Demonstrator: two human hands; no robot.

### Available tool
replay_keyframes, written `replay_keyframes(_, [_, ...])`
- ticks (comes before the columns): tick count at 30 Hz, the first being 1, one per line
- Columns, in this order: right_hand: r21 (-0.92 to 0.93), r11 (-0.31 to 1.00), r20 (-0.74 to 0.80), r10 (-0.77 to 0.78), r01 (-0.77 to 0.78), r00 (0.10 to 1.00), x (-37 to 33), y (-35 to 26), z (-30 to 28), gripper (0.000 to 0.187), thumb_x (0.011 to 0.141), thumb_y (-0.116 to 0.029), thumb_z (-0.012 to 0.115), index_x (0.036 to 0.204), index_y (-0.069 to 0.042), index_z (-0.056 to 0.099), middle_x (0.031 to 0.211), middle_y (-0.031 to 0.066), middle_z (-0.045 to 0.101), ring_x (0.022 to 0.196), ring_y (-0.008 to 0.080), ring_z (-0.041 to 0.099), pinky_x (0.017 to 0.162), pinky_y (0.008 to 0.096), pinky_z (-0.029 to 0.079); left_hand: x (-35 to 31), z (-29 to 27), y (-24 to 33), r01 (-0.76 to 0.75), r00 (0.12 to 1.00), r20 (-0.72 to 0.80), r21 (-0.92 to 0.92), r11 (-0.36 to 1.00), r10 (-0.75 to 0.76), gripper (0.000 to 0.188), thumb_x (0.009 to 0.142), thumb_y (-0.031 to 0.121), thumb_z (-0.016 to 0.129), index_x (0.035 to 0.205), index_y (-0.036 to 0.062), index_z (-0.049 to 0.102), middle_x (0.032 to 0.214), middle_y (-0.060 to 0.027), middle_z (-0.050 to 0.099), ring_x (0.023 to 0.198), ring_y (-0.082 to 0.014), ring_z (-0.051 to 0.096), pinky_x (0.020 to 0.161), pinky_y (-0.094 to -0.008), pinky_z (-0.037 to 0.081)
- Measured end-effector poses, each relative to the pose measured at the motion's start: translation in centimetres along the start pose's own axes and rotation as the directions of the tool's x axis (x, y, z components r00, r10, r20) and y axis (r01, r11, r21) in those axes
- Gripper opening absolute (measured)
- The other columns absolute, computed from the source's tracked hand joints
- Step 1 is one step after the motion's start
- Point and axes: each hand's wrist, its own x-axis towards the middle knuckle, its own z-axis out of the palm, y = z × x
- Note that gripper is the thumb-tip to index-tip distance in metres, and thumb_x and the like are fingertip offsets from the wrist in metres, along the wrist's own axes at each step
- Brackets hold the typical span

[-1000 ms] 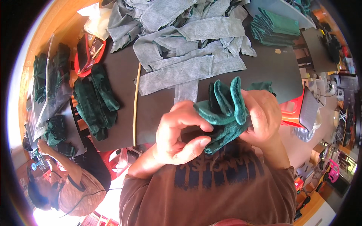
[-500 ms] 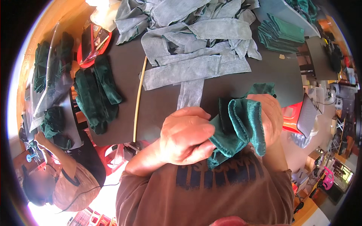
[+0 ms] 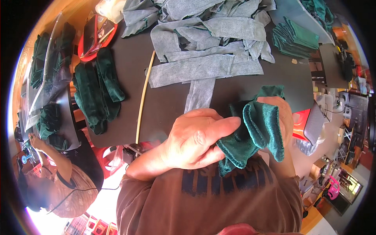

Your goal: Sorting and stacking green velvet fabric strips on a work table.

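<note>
In front of my chest a strip of dark green velvet fabric [image 3: 254, 131] is bunched in loose folds between both hands. My left hand [image 3: 199, 139] pinches its left edge, the thumb lying over the cloth. Behind the folds, my right hand [image 3: 285, 117] grips the other side; most of its fingers are hidden by the fabric. Farther off on the dark table [image 3: 129, 78] lies a heap of strips [image 3: 207, 68] with their grey backing up, one end hanging toward me.
Green velvet pieces [image 3: 96, 96] lie at the table's left, beside a thin wooden stick [image 3: 145, 98] and a red tray [image 3: 102, 37] of tools. A folded green stack [image 3: 295, 37] sits at the far right. Another person [image 3: 62, 184] works at the lower left.
My left thumb has stretched out over the cloth and the left hand's grip has shifted slightly. The velvet's folds have opened a little to the right. The view has tilted slightly.
</note>
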Motion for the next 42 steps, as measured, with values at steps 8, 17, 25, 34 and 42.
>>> replay_keyframes(8, [0.007,1.0,0.062,0.014,-0.014,0.998,0.2,-0.2,-0.2,0.045,0.07,-0.019,0.075,0.107,0.003,0.06,0.089,0.0147,0.065,0.073,0.0294,0.063,0.064,0.0389,0.05,0.6,-1.2,0.5,0.021,0.995,0.094,0.063,0.998,-0.027,0.034,0.071,0.011,0.071,0.103,0.0043,0.063,0.079,-0.0072,0.059,0.061,-0.0209,0.056,0.062,-0.0372,0.051])
replay_keyframes(17, [0.197,0.975,0.059,0.094,-0.104,0.994,-0.2,-0.3,0.4,0.06,0.064,-0.019,0.077,0.116,0.005,0.058,0.089,0.0136,0.067,0.077,0.0298,0.065,0.068,0.0377,0.049,0.9,-1.6,0.4,-0.037,0.984,0.18,0.109,0.993,0.017,0.034,0.071,0.032,0.072,0.088,0.0045,0.063,0.097,-0.0106,0.065,0.088,-0.0269,0.062,0.085,-0.0446,0.047])
replay_keyframes(25, [0.261,0.958,0.176,0.07,-0.115,0.982,0.3,-0.5,-0.3,0.07,0.065,-0.023,0.077,0.125,0.005,0.053,0.093,0.0125,0.066,0.08,0.0289,0.066,0.069,0.0387,0.051,1.0,-1.9,0.2,0.18,0.979,0.137,-0.214,0.96,-0.153,0.077,0.086,0.002,0.067,0.143,-0.0077,0.016,0.096,-0.0177,0.067,0.085,-0.023,0.066,0.072,-0.0301,0.051])
replay_keyframes(34, [0.32,0.945,0.18,0.015,-0.072,0.984,0.1,-0.2,-0.6,0.074,0.06,-0.011,0.075,0.128,0.003,0.052,0.095,0.0103,0.064,0.077,0.0269,0.063,0.066,0.0364,0.05,1.8,-2.8,1.6,0.523,0.848,0.224,-0.203,0.828,-0.481,0.028,0.086,0.015,0.067,0.108,-0.0013,0.063,0.096,-0.012,0.067,0.081,-0.0232,0.066,0.07,-0.0326,0.052])
replay_keyframes(42, [0.275,0.954,0.213,0.058,-0.116,0.975,0.4,0.1,-2.1,0.087,0.05,-0.006,0.075,0.133,-0.001,0.049,0.101,0.0099,0.063,0.079,0.0272,0.061,0.065,0.0371,0.047,2.0,-2.0,1.3,0.493,0.868,0.147,-0.143,0.858,-0.474,0.025,0.084,0.01,0.069,0.105,-0.0014,0.062,0.098,-0.0109,0.065,0.085,-0.0217,0.063,0.077,-0.0307,0.049])
